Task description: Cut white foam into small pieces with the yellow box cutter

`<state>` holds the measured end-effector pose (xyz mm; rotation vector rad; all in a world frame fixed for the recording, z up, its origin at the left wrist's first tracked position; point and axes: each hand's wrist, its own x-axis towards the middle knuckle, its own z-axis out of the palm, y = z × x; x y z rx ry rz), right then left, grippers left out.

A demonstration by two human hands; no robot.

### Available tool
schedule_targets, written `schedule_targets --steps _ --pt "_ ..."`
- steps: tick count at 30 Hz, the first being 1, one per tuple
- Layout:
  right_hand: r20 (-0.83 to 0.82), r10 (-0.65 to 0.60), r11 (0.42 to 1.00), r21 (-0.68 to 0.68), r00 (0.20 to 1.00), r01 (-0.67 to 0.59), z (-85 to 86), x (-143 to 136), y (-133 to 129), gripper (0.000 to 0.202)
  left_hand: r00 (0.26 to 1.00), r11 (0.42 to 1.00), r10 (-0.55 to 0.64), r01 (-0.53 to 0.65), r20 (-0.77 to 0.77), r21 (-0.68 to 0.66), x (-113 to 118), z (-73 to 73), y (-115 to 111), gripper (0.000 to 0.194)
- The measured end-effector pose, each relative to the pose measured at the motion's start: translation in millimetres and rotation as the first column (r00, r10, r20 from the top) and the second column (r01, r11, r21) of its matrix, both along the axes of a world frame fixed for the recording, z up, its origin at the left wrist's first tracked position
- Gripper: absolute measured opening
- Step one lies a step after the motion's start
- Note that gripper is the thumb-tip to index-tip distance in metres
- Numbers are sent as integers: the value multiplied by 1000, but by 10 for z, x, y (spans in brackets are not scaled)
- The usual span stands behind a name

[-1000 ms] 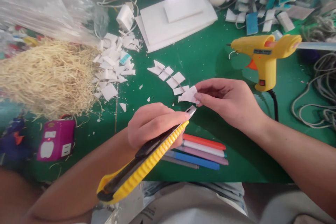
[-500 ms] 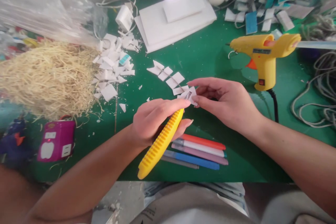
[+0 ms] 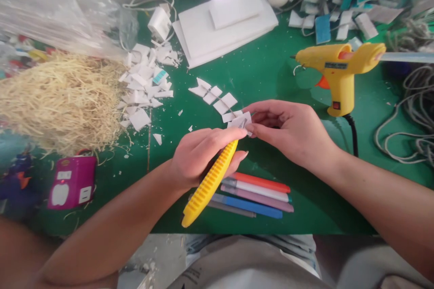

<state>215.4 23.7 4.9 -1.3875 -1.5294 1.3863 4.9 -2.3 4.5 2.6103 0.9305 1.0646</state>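
Note:
My left hand (image 3: 203, 153) is closed around a yellow utility knife (image 3: 210, 183), its handle slanting down toward the table's front edge. The metal blade tip lies against a small white piece (image 3: 238, 120), card or foam board. Between thumb and fingers, my right hand (image 3: 288, 128) pinches this piece by its right side. From it a thin grey cord runs up and left, with several more white pieces (image 3: 225, 103) along it on the green table. Several markers (image 3: 261, 183) lie just below my hands.
A yellow glue gun (image 3: 341, 72) stands at right, its black cable running toward me. White sheets (image 3: 227, 22) are stacked at the back. At left are white scraps (image 3: 139, 117), straw-like shreds (image 3: 64, 99) and a magenta box (image 3: 72, 182). Grey cord (image 3: 403, 117) lies far right.
The knife handle's rear end has swung slightly right and up, and its blade has shifted a little on the white piece. My right hand keeps its pinch.

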Motion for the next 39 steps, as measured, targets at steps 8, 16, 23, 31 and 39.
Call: schedule_targets --steps 8,16,23,31,39 --pt "1 7 1000 8 1000 -7 -11 7 -6 24 1000 1000 10 -10 -11 -29 7 -7 -15 32" --pt "7 5 1000 15 1000 -5 -33 1 -5 26 999 999 14 -16 -40 -41 4 -3 -25 35" --pt "23 6 999 43 1000 -7 -9 -19 -17 22 999 999 17 -19 -44 -39 6 -18 -38 34" --pt "43 16 999 46 999 -18 6 -27 -14 20 995 998 -27 31 -95 50 9 -56 -15 26" --pt "-3 6 999 45 1000 -6 -6 -29 -4 19 981 994 -19 39 -193 102 11 -70 -11 23"
